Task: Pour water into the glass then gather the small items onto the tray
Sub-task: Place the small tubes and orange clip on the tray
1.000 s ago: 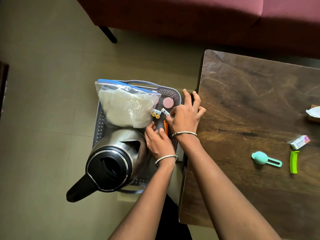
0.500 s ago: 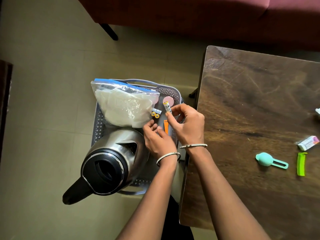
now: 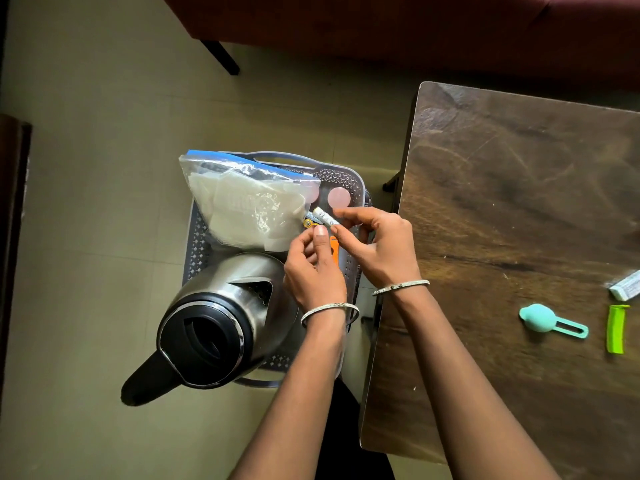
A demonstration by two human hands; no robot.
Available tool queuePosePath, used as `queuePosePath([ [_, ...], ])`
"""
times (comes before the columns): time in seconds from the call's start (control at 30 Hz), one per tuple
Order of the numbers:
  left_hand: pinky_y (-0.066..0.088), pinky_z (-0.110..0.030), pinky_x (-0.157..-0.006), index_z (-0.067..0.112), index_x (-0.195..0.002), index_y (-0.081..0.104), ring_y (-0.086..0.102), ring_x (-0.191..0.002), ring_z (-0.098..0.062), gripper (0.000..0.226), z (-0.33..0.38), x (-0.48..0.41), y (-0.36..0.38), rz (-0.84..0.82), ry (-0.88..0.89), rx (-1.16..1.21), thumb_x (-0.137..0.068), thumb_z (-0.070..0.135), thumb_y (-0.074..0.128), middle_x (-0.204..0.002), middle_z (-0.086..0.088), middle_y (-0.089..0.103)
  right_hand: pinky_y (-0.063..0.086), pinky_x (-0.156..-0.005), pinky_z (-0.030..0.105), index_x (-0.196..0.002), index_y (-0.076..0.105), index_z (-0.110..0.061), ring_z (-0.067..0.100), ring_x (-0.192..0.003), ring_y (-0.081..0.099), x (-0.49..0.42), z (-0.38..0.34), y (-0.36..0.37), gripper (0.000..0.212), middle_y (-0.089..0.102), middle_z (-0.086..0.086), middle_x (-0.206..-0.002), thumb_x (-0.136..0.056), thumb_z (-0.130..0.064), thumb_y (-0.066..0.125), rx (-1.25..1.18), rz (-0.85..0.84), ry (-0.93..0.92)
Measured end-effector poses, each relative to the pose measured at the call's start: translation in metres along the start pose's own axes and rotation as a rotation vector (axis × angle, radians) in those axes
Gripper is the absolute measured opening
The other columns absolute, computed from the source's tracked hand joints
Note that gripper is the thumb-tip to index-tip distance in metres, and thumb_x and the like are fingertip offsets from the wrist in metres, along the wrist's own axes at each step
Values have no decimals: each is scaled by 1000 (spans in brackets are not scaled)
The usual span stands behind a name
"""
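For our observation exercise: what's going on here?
A person's right hand pinches a small battery above the grey tray, the left hand curled close beside it. The tray carries a kettle, a plastic bag and more batteries. A teal scoop, a green clip and a small packet lie on the wooden table.

No legible print, even on battery
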State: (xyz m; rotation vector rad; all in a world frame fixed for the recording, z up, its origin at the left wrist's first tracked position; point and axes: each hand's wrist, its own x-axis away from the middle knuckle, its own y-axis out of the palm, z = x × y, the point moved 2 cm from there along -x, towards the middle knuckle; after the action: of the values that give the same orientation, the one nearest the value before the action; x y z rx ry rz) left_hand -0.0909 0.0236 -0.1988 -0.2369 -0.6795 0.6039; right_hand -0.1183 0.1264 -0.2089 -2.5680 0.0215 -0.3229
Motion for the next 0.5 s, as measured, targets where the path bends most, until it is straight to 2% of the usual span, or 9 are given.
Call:
queuePosePath([
  [0.1, 59, -43, -78, 8, -98, 72, 64, -67, -10, 24, 2, 0, -1, -31, -9, 18, -91, 30, 65, -81, -7, 73, 45, -65, 23, -109, 77, -22, 5, -64, 49, 11, -3, -4, 23, 71, -5, -87, -86, -22, 75, 15, -76, -68],
  [0.2, 58, -41, -78, 9, -98, 73, 65, -70, -13, 20, 2, 2, -2, -32, 37, -11, -88, 26, 69, -84, -5, 74, 51, -79, 32, -113, 74, -25, 13, -83, 58, 18, -6, -7, 26, 73, -8, -92, -87, -23, 72, 118, -122, -82],
  [0.3, 58, -39, -78, 8, -98, 72, 69, -75, -18, 17, 2, 3, -3, -43, 98, -33, -86, 20, 71, -86, -6, 74, 46, -82, 27, -126, 67, -26, 17, -88, 58, 14, -14, -4, 40, 74, -8, -100, -86, -20, 67, 241, -175, -108],
  [0.37, 58, -38, -77, 8, -95, 70, 68, -71, -16, 14, 3, 5, -3, 1, 178, -93, -86, 19, 71, -83, -3, 73, 43, -86, 25, -128, 66, -19, 20, -89, 61, 7, -18, -4, 43, 73, -2, -108, -85, -14, 67, 250, -242, -150],
  [0.43, 55, -36, -76, 8, -93, 68, 68, -72, -20, 13, 4, 7, -5, 70, 273, -172, -86, 18, 69, -84, -5, 73, 49, -88, 25, -123, 69, -13, 19, -87, 66, -1, -19, -11, 43, 73, 3, -108, -81, -5, 67, 169, -232, -124],
  [0.5, 49, -27, -75, 6, -95, 66, 67, -75, -24, 12, 3, 10, -7, 127, 352, -246, -87, 16, 67, -88, -8, 72, 54, -87, 28, -111, 76, -13, 20, -87, 72, -9, -22, -15, 35, 77, 4, -102, -80, -1, 65, 101, -116, -93],
])
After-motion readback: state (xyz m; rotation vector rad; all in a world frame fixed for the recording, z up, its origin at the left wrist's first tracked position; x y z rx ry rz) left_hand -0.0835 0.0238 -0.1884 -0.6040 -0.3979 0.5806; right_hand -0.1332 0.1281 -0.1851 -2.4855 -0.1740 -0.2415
